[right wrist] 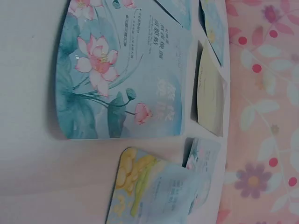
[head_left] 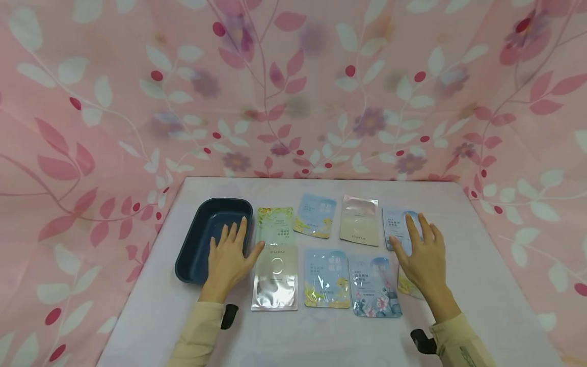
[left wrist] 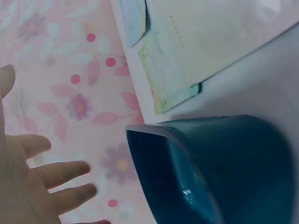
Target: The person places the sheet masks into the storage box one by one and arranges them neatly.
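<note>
My left hand (head_left: 228, 264) is spread with straight fingers over the right side of a dark blue rectangular tub (head_left: 187, 260). In the left wrist view its fingers hold nothing, and the tub (left wrist: 247, 158) stands beside them. My right hand (head_left: 425, 257) is spread above the right end of the flat sachets, partly hiding a blue sachet (head_left: 394, 224) and a yellow-edged sachet (head_left: 409, 286). No fingers show in the right wrist view, where a lotus-printed sachet (right wrist: 117, 84) lies near a bean-printed sachet (right wrist: 159, 191). Whether either hand touches anything below it, I cannot tell.
Several more sachets lie in two rows: a green sachet (head_left: 275, 224), a silver-cream sachet (head_left: 275, 280), a beige sachet (head_left: 359, 221) and blue-yellow ones (head_left: 326, 280). They rest on a white-covered table (head_left: 312, 339). A pink floral cloth (head_left: 293, 102) hangs behind.
</note>
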Tool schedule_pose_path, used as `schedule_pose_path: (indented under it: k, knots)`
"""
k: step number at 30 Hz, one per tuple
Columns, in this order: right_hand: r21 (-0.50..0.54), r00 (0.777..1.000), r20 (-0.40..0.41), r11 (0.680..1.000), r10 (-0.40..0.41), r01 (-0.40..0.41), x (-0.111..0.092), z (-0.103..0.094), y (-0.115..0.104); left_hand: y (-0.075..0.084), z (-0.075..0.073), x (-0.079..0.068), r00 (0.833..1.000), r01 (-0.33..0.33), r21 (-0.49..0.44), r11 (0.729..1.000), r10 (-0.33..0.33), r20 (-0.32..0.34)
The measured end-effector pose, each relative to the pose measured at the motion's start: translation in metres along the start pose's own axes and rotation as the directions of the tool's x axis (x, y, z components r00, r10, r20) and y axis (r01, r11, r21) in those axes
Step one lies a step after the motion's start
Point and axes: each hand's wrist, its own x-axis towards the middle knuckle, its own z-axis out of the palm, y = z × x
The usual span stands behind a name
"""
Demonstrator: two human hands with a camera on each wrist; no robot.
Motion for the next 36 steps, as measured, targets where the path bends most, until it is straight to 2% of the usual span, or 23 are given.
schedule_pose_path:
  k: [4,7,10,14,17,20,24,25,28,30,32,36]
  knots:
    - [0.022,0.999,-0.043,1.0,0.022,-0.021,-0.01,-0.004,0.004,-0.008,0.001,-0.01,0.993,0.03,-0.019,0.999,-0.032,-0.116]
    - [0.034,0.997,-0.065,0.998,0.046,-0.044,-0.019,-0.008,0.01,-0.019,0.003,-0.018,0.972,0.042,-0.05,0.998,-0.052,-0.23]
    - [0.043,0.993,-0.05,0.993,0.109,-0.107,-0.029,-0.011,0.016,-0.036,0.007,-0.023,0.932,0.029,-0.085,0.996,-0.058,-0.358]
    - [0.034,0.98,-0.013,0.979,0.201,-0.2,-0.043,-0.016,0.025,-0.064,0.011,-0.031,0.862,-0.015,-0.124,0.992,-0.05,-0.505]
    - [0.02,0.97,-0.002,0.969,0.244,-0.244,-0.052,-0.019,0.033,-0.084,0.015,-0.037,0.821,-0.033,-0.132,0.991,-0.049,-0.569]
    - [0.006,0.957,0.021,0.958,0.288,-0.288,-0.059,-0.021,0.042,-0.102,0.018,-0.043,0.798,-0.011,-0.134,0.991,-0.072,-0.598]
    - [-0.019,0.94,0.079,0.943,0.332,-0.331,-0.066,-0.022,0.055,-0.12,0.019,-0.047,0.799,0.075,-0.155,0.985,-0.153,-0.582]
    - [-0.028,0.933,0.1,0.939,0.344,-0.343,-0.068,-0.022,0.059,-0.123,0.018,-0.047,0.806,0.111,-0.167,0.98,-0.187,-0.561]
    - [-0.053,0.9,0.175,0.916,0.4,-0.397,-0.074,-0.023,0.07,-0.128,0.014,-0.046,0.843,0.217,-0.208,0.954,-0.291,-0.452]
    - [-0.077,0.864,0.224,0.892,0.451,-0.445,-0.078,-0.023,0.078,-0.13,0.012,-0.043,0.863,0.271,-0.232,0.934,-0.343,-0.37]
    - [-0.1,0.822,0.277,0.865,0.498,-0.491,-0.082,-0.022,0.085,-0.132,0.012,-0.04,0.874,0.307,-0.255,0.917,-0.378,-0.306]
    - [-0.124,0.751,0.351,0.823,0.559,-0.555,-0.087,-0.017,0.093,-0.134,0.017,-0.035,0.874,0.331,-0.284,0.9,-0.406,-0.268]
